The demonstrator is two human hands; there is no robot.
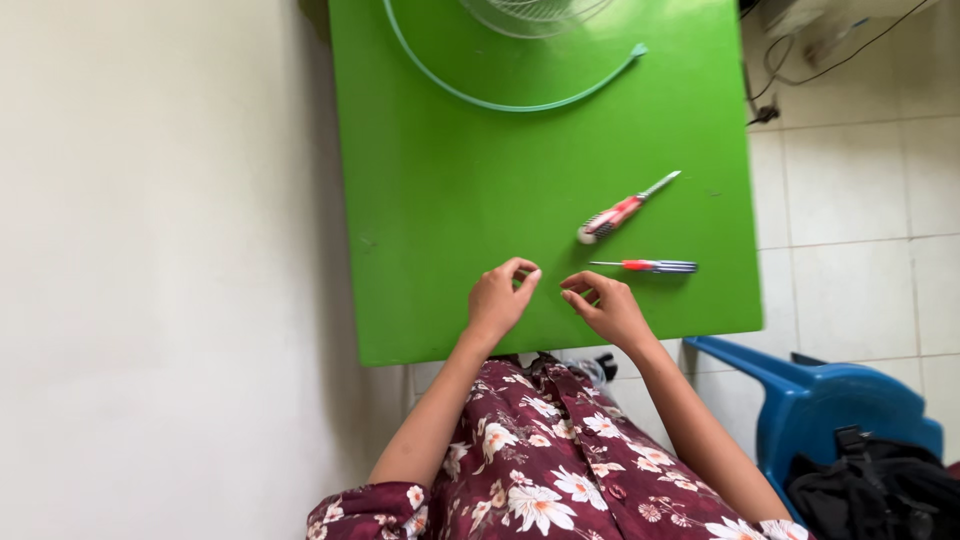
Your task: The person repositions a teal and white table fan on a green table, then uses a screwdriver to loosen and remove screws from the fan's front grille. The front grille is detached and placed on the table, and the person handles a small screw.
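Head view shows your left hand (497, 298) and right hand (605, 305) resting on the green desk (450, 190), fingertips pinched, whether on anything you cannot tell, with two screwdrivers (645, 266) within reach at two o'clock.

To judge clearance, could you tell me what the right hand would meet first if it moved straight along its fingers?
Probably the left hand: the right hand points at its curled fingertips, a small gap apart.

fan grille (535, 15) cropped at top edge
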